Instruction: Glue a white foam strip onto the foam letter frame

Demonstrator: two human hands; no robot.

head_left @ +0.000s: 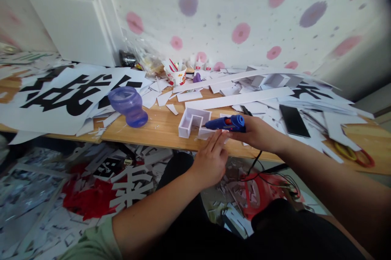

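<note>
My right hand [258, 133] is closed around a blue glue gun [227, 123], whose nozzle points left at a small white foam-board frame [192, 122] near the front edge of the wooden table [159, 129]. My left hand [210, 160] reaches up from below, fingers stretched out, their tips touching the white frame's right end under the gun. A black cord [255, 162] hangs from the gun down off the table edge.
A tipped purple plastic jar [128, 106] lies left of the frame. White sheets with black characters [73, 93] cover the left table; long white strips [244, 98] and a black phone [293, 120] lie right. A paper cup [176, 74] stands behind. Scraps litter the floor.
</note>
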